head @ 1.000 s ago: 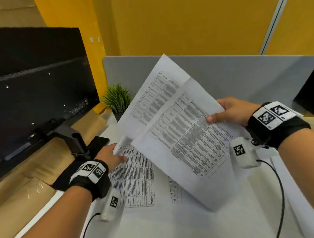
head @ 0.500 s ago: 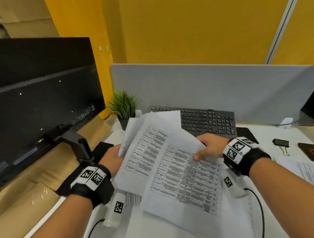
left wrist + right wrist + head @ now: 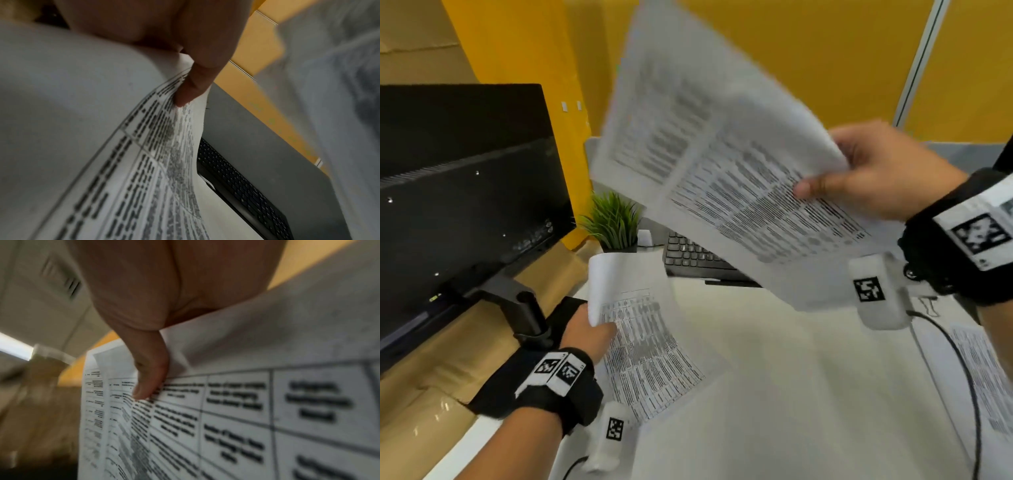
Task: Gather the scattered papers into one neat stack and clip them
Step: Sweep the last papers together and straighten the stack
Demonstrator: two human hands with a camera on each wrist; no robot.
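Nearest, the left hand (image 3: 589,330) pinches a curled printed sheet (image 3: 643,346) low over the white worktop (image 3: 791,394); higher and farther, the right hand (image 3: 873,171) grips two fanned sheets (image 3: 709,164) above the keyboard (image 3: 688,255) — still the gathering step, I judge; next, bring both bundles together and square the edges; one more sheet (image 3: 986,377) lies at right

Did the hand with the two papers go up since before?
Yes. The right hand lifted its papers from beside the keyboard to well above it, up against the yellow wall.
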